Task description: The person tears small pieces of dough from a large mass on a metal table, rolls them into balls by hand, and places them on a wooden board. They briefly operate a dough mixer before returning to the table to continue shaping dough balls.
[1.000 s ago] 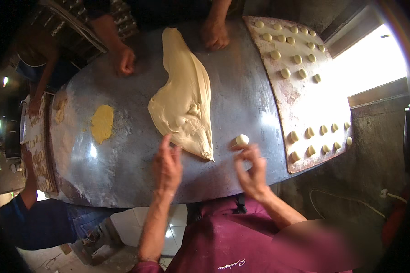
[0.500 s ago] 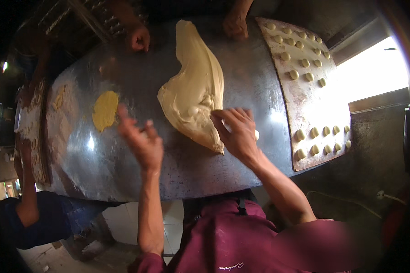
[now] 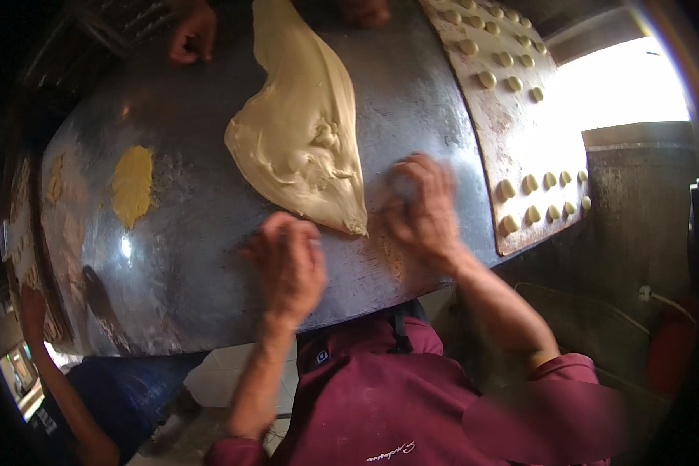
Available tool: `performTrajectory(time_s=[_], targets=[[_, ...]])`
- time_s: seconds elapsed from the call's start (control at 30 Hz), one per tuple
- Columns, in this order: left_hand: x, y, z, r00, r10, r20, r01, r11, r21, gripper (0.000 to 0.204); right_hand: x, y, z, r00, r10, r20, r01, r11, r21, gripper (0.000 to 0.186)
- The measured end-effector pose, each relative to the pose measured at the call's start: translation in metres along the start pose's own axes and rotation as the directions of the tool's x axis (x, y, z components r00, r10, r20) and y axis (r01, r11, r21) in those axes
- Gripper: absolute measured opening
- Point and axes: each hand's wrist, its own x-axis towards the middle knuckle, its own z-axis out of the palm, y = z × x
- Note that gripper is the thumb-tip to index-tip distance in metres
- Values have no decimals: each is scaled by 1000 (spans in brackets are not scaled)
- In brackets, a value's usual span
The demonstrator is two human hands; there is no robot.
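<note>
A large, smooth mass of pale dough (image 3: 303, 116) lies across the metal worktop, its pointed tip toward me. My left hand (image 3: 291, 264) is just in front of the dough's near edge, its fingers curled in; whatever they may hold is hidden. To the right of the tip, my right hand (image 3: 427, 206) hovers low or rests on the metal, cupped and smeared by motion. Anything under its palm cannot be seen. Off to the left, a flat yellow patch of soft, paste-like stuff (image 3: 133, 186) sticks to the worktop.
A tray (image 3: 495, 167) with several rows of small dough balls sits on the right of the worktop (image 3: 202, 272). Across from me are another person's hands (image 3: 194, 35). At the left, a co-worker's arm (image 3: 54, 373) reaches toward another tray (image 3: 27, 233).
My left hand has come right from near the yellow patch, its fingers now curled. My right hand has left the dough's edge and moved right. The view has shifted slightly.
</note>
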Motion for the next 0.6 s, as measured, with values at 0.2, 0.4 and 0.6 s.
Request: performTrajectory(time_s=[0.2,0.4,0.6], targets=[[-27,-6,-27,981,107,162,-135,976,172,13,34,7,-22,980,-192,-50,188,980,-66,50],[0,11,-13,962,217,166,-254,934,250,6,61,-10,-6,989,-4,-145,26,989,146,52],[12,-18,-16,998,-35,-48,47,965,256,13,78,9,-22,971,226,-81,-215,968,126,58]])
